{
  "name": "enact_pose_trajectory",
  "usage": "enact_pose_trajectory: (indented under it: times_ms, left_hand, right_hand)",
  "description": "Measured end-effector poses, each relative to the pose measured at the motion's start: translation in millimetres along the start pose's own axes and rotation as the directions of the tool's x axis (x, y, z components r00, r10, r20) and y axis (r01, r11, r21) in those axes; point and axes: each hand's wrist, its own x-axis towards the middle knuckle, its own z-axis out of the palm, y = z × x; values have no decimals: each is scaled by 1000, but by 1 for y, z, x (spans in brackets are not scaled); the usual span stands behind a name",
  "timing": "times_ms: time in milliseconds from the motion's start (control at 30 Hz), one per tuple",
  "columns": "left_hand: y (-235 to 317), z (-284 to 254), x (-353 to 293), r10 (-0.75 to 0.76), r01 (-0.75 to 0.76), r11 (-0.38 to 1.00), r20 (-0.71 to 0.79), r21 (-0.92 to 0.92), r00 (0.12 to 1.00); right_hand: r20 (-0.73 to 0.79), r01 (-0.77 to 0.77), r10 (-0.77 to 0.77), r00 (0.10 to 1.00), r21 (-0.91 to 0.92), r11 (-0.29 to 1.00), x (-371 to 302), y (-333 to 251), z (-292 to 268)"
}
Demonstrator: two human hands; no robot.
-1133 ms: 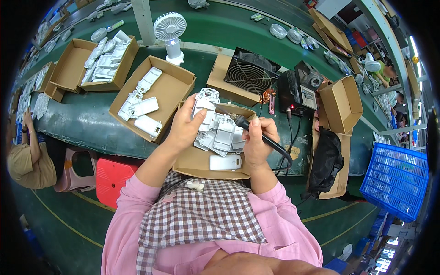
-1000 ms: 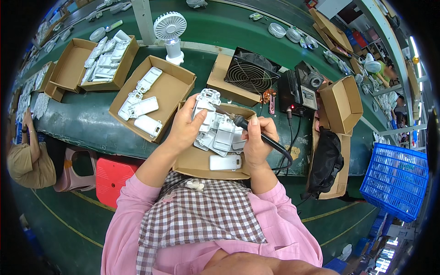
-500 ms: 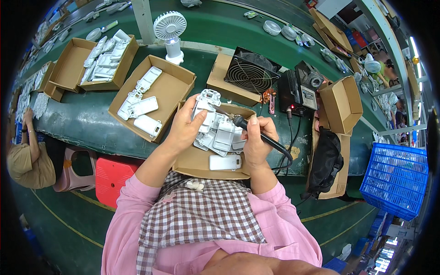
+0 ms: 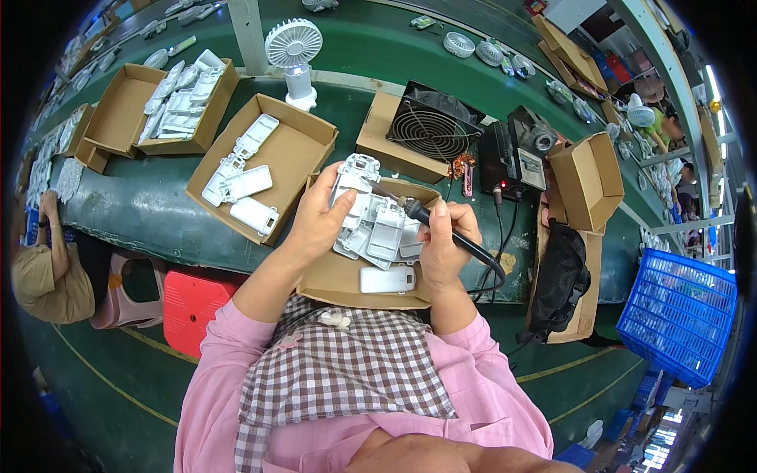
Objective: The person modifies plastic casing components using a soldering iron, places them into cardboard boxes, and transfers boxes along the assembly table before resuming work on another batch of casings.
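Observation:
My left hand [image 4: 318,214] is closed on a white plastic housing [image 4: 360,168], held up over a cardboard box [image 4: 323,281]. In my right hand [image 4: 451,240] is a soldering iron [image 4: 418,211] with a black handle, its cable curving off to the right. The iron's metal tip points left at the housing; whether it touches cannot be made out. Below the hands, several more white housings [image 4: 382,236] lie heaped in the box, and a white casing [image 4: 387,279] rests flat near its front side.
Left of my hands, a second cardboard box [image 4: 307,126] holds several white casings. Behind are a white handheld fan [image 4: 293,47], a black-grilled fan [image 4: 432,130] and a black soldering station [image 4: 505,158]. A black bag [image 4: 558,272] lies right, beside a blue crate [image 4: 676,307]. Another person [image 4: 55,272] works at far left.
My hands, the housing and the iron stay nearly where they were. On the green conveyor behind, the fan parts have shifted slightly left.

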Motion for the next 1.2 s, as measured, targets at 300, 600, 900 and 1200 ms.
enact_pose_trajectory:
  times_ms: [300,600,900,1200]
  left_hand:
    - [-2,0,0,0,0,1000,6,-19,1000]
    - [0,1,-1,-1,1,1000,26,-3,1000]
    - [-6,1,-1,30,-32,999,33,37,999]
    - [-5,1,-1,27,-29,999,35,44,999]
  right_hand:
    - [18,0,0,1000,-8,1000,0,-1,2]
    - [-17,-1,1,1000,18,1000,1,0,1]
    - [8,1,-1,1000,7,1000,1,-3,2]
    - [18,-22,22,1000,23,999,0,-2,1]
